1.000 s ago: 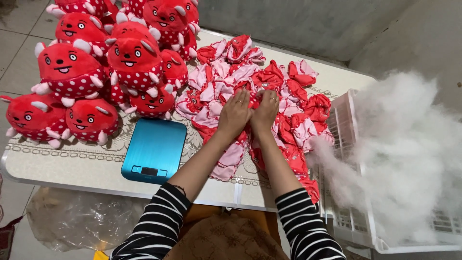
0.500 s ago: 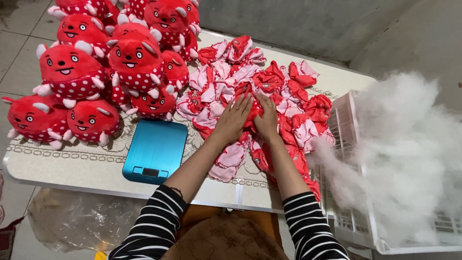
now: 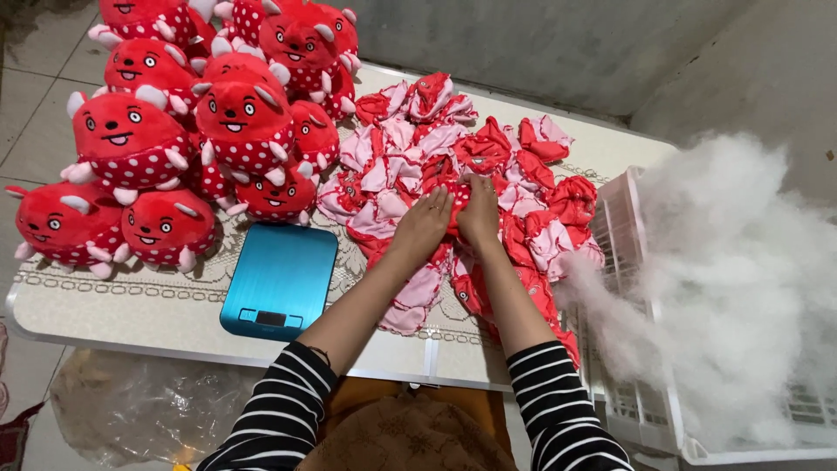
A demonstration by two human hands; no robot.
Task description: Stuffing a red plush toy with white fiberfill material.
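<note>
Toy skins (image 3: pixel 488 174) cover white table (image 3: pixel 131 305) by grey wall (image 3: pixel 558 44)

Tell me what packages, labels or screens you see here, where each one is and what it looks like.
Kitchen scale: flat blue rectangle on the table, left of the left hand, with a small dark screen strip near its front edge.
Clear plastic bag: crumpled, on the floor under the table.
No labels show.

Place: small home toy-stuffing workshop.
Signs: finished red plush toys (image 3: pixel 174 131) piled beside flat unstuffed skins (image 3: pixel 453 166) on one table (image 3: pixel 105 296); blue scale (image 3: pixel 279 279); white crate (image 3: pixel 641 349) heaped with stuffing (image 3: pixel 741 288); tiled floor (image 3: pixel 35 96).
</note>
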